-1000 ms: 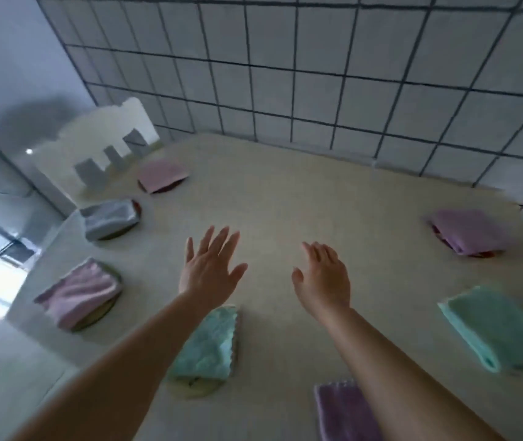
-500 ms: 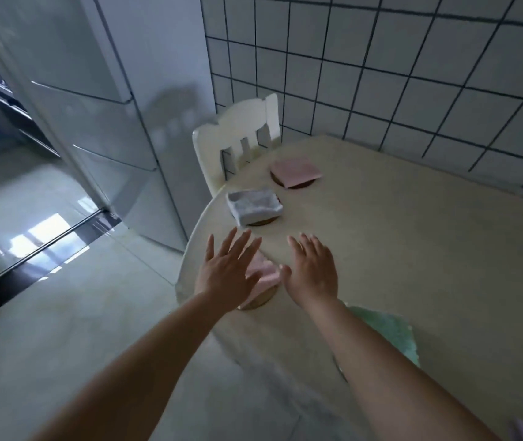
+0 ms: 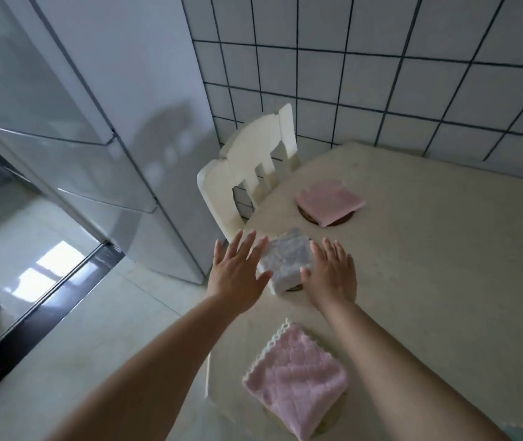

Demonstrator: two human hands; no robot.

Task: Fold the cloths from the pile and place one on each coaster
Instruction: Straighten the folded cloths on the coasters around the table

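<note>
I'm flanking the folded grey cloth (image 3: 286,265) with my left hand (image 3: 239,275) and right hand (image 3: 331,275), fingers straight, gripping nothing.

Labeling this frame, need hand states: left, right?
Left hand: open, fingers spread, beside the grey cloth.
Right hand: open, flat against the cloth's other side, gripping nothing.

Both hands, L (image 3: 238,275) & R (image 3: 333,275), flank grey cloth (image 3: 285,262).
</note>
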